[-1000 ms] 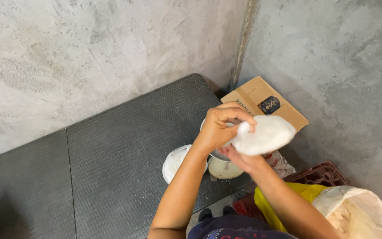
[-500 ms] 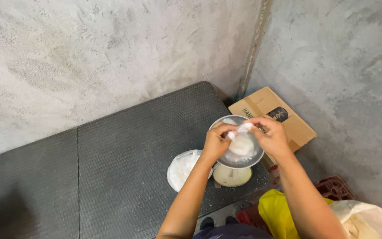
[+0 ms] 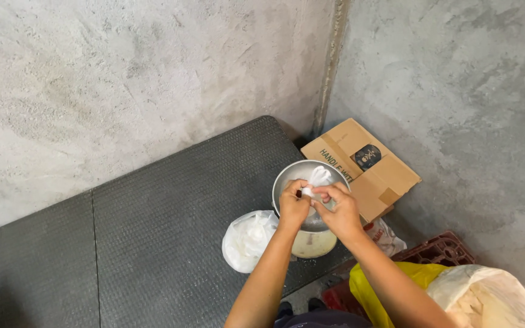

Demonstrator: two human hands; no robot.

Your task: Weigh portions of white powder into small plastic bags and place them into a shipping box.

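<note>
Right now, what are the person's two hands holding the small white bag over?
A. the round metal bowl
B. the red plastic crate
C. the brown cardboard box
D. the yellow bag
A. Both the left hand and the right hand pinch the small white bag directly above the round metal bowl, whose rim shows around them; the cardboard box lies off to the side, by the wall.

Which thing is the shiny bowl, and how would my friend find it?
Start at the corner where the two rough grey walls meet, then look down to the brown cardboard box leaning there. Just left of the box, at the edge of the dark ribbed platform, sits the metal bowl, under both hands. It is the only round, silver thing; the white plastic bag beside it is soft and crumpled.
</note>
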